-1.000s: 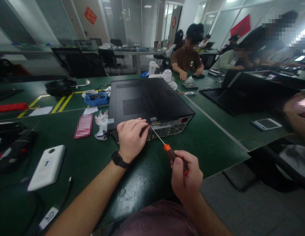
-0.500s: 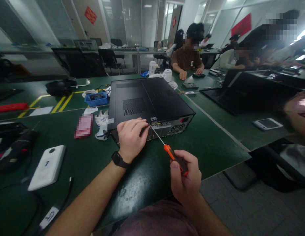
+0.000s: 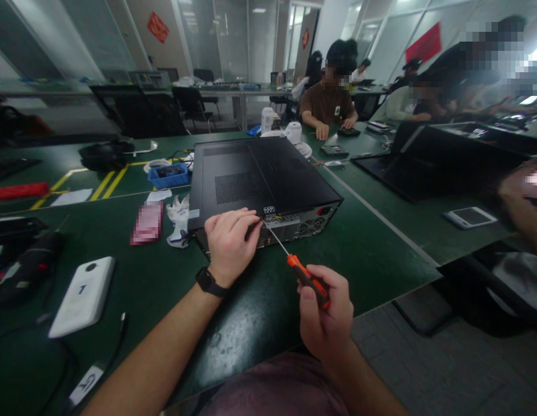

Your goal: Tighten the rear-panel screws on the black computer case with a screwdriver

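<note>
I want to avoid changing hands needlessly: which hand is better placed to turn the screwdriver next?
Probably the right hand: it holds the screwdriver by its handle. The left hand is near the tip, at the edge of the black case.

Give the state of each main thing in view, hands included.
Black computer case: lying flat, cover on.
Screwdriver: gripped in the right hand, tip at the case's near edge.
Left hand: fingers at that edge.
Blue bin: open, holding parts.
Glove: unworn, lying loose.
Watch: worn, screen dark.
White device marked 1: lying flat.
</note>
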`<state>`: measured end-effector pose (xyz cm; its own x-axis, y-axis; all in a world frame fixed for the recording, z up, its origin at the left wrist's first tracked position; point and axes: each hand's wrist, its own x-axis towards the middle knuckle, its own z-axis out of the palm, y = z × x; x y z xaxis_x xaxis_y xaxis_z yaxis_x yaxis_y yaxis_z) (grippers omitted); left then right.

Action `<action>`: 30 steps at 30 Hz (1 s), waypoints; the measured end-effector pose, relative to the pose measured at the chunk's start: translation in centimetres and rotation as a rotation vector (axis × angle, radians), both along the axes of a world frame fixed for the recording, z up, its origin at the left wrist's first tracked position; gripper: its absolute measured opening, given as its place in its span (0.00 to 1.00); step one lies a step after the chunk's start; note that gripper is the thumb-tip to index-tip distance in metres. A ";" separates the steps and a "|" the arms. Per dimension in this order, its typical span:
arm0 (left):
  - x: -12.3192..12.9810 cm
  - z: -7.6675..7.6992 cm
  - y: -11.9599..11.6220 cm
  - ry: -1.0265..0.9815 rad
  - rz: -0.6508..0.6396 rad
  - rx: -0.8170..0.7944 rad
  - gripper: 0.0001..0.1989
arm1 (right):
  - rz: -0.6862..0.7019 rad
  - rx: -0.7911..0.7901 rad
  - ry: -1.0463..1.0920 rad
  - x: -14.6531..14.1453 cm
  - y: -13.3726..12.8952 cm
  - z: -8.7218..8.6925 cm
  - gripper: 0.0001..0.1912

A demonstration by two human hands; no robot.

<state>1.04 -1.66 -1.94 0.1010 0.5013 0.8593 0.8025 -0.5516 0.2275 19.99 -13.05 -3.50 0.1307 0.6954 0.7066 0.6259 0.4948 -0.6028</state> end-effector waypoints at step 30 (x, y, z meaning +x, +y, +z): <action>0.3 0.0 -0.1 -0.030 0.014 -0.045 0.04 | -0.003 0.013 -0.098 0.2 0.3 1.2 0.11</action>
<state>1.30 -1.79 -1.95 0.0682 0.5406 0.8385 0.8025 -0.5290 0.2758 20.24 -12.72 -2.30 0.0630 0.6858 0.7250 0.6831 0.5000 -0.5324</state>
